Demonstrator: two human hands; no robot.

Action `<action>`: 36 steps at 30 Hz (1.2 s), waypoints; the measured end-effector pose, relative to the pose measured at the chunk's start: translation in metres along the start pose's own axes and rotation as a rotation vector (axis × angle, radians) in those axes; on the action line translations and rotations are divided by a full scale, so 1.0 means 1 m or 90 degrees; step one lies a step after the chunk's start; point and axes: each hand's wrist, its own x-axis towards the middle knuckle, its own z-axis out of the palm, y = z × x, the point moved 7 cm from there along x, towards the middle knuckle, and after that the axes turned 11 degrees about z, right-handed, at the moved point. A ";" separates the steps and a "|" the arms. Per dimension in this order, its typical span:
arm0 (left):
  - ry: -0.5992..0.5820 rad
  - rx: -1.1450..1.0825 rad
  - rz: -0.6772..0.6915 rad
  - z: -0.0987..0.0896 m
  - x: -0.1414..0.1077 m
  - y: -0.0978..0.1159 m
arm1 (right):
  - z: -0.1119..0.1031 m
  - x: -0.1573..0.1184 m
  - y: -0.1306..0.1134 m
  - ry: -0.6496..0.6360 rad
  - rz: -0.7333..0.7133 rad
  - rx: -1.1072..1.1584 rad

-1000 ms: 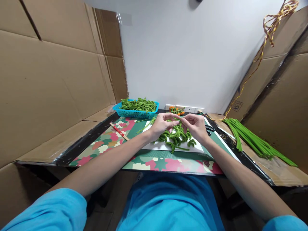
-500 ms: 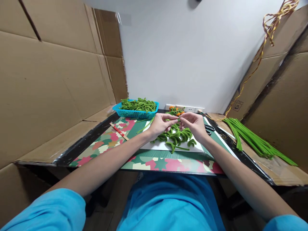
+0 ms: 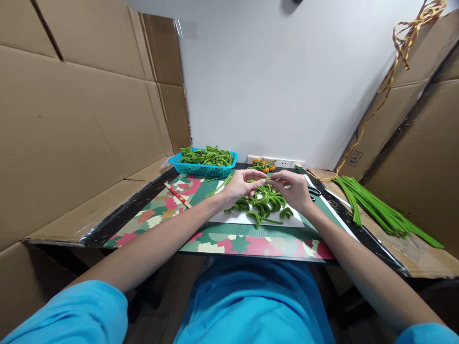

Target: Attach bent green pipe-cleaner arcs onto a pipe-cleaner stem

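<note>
My left hand point(image 3: 244, 185) and my right hand point(image 3: 292, 188) meet above the middle of the table, their fingertips almost touching. Both pinch a short piece of green pipe cleaner point(image 3: 268, 179), mostly hidden by the fingers. Beneath them, a pile of curled green pipe cleaners point(image 3: 263, 205) lies on a white sheet of paper point(image 3: 222, 218). One small bent piece point(image 3: 286, 212) sits apart at the pile's right. Just beyond my right wrist are the black handles of scissors point(image 3: 314, 192).
A blue basket point(image 3: 202, 170) heaped with green curled pieces stands at the back left. Orange-and-green pieces point(image 3: 263, 165) lie near a power strip point(image 3: 284, 163). Straight green pipe cleaners point(image 3: 387, 210) are bundled at right. A red-wrapped stick point(image 3: 177, 195) rests at left; cardboard walls flank the table.
My right hand has turned slightly, its fingers now more level and its back showing more. My left hand has barely moved.
</note>
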 end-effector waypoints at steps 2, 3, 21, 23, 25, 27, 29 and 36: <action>0.015 0.025 0.014 -0.001 0.000 0.002 | 0.001 0.000 0.001 0.002 0.032 0.035; 0.024 0.037 0.024 -0.002 0.001 0.003 | 0.002 0.000 0.001 -0.005 0.054 0.062; 0.088 0.093 0.125 -0.006 0.002 0.015 | 0.022 0.003 0.009 -0.102 0.209 0.273; 0.086 0.084 0.113 -0.006 0.002 0.015 | 0.023 0.002 0.010 -0.113 0.208 0.276; 0.085 0.074 0.095 -0.006 0.002 0.013 | 0.023 0.002 0.010 -0.116 0.193 0.261; 0.086 0.066 0.077 -0.006 0.001 0.012 | 0.021 0.001 0.009 -0.105 0.164 0.218; 0.086 0.057 0.062 -0.005 0.001 0.009 | 0.018 0.001 0.007 -0.078 0.131 0.158; 0.098 0.023 0.045 -0.005 0.001 0.006 | 0.016 0.000 0.008 -0.051 0.109 0.126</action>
